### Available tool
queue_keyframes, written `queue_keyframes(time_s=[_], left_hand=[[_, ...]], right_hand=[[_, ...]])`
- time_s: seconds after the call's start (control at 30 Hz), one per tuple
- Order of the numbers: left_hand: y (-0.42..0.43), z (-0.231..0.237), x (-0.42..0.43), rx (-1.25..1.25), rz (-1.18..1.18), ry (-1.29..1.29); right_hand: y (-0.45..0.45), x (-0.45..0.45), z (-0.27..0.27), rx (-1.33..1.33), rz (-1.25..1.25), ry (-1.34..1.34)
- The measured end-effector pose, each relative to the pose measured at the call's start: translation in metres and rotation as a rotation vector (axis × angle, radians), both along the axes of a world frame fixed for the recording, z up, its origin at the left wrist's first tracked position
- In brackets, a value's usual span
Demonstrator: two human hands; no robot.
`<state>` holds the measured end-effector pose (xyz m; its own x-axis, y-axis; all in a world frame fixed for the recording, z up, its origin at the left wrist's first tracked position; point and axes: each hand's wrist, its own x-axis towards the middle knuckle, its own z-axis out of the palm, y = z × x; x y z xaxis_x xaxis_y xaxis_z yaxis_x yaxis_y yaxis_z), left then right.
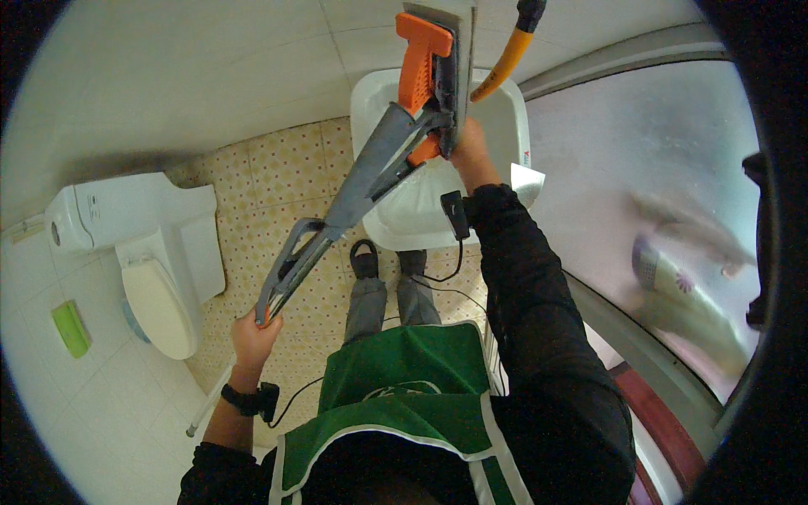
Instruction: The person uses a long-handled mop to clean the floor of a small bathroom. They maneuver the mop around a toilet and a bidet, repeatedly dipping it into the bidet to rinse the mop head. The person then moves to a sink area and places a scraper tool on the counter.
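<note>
A grey-and-orange flat mop (369, 167) lies diagonally across the view, its head raised above a white basin or tub (410, 218). My left hand (254, 338) is closed round the lower end of its grey handle. My right hand (470, 145) is at the mop head, partly hidden behind the flat plate, so its fingers' grip does not show. A yellow-orange hose (505, 66) with a black end hangs beside the mop head, over the tub's far right side.
A white toilet (158, 306) stands at the left, with a green object (71, 328) on the wall near it. Frosted glass (606, 164) lies at the right. Black cables run near my legs. A white pole (211, 398) is at the lower left.
</note>
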<state>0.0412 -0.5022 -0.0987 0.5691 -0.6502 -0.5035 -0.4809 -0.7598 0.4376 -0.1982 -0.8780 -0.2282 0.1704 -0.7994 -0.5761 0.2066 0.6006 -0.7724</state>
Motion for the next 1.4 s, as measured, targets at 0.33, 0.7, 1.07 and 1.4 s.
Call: queue_keyframes(time_s=[0.33,0.7,1.07,1.4], left_hand=[[-0.023,0.002,-0.016,0.015,-0.035,0.026],[-0.031,-0.011,-0.024,-0.026,-0.017,0.065],[-0.036,-0.014,-0.029,-0.048,-0.042,0.026],[-0.019,0.003,-0.021,0.008,-0.038,0.035]], right_hand=[[-0.015,-0.006,-0.012,0.013,0.072,-0.191],[-0.037,-0.022,-0.046,0.018,0.062,-0.155],[-0.048,-0.024,-0.040,-0.009,0.044,-0.228],[-0.015,-0.015,-0.008,-0.027,0.131,-0.294]])
